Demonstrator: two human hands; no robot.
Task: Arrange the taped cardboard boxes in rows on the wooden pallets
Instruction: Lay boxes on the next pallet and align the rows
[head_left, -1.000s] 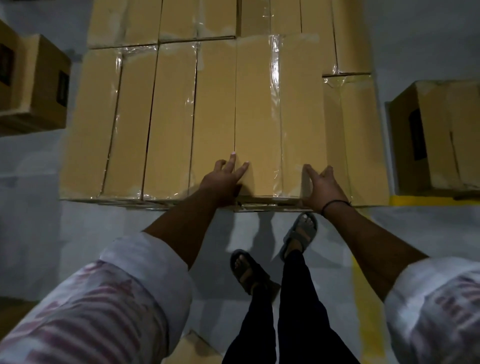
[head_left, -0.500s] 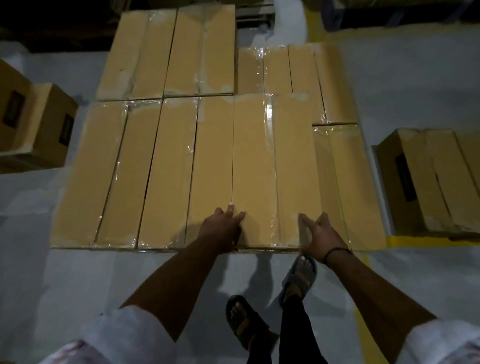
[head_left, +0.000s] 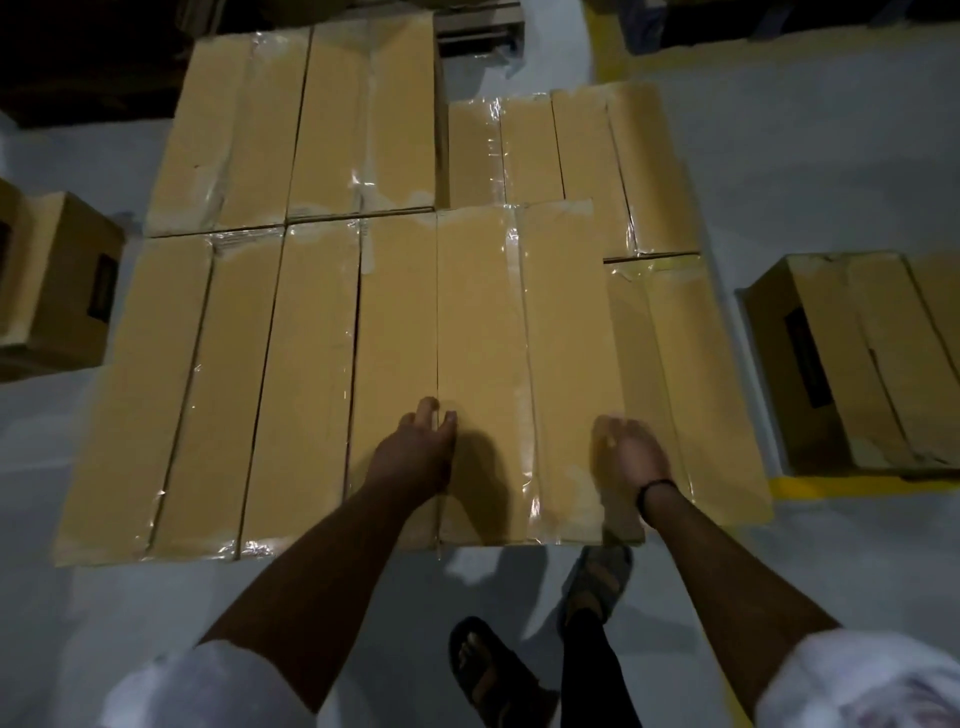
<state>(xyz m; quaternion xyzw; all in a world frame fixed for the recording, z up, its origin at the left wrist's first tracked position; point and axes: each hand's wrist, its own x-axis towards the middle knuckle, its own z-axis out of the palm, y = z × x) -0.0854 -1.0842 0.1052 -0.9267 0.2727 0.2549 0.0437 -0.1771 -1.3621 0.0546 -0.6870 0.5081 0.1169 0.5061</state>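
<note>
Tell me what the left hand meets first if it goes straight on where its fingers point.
Likely the top of the taped box just ahead, near its left seam; the left hand hovers low over it, height unclear.

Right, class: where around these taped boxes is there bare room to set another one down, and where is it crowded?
Free: grey floor right of the back row, and the narrow strip between the near row and the loose box at right, beyond the yellow line. Crowded: the near row, packed side by side by the left hand and right hand.
</note>
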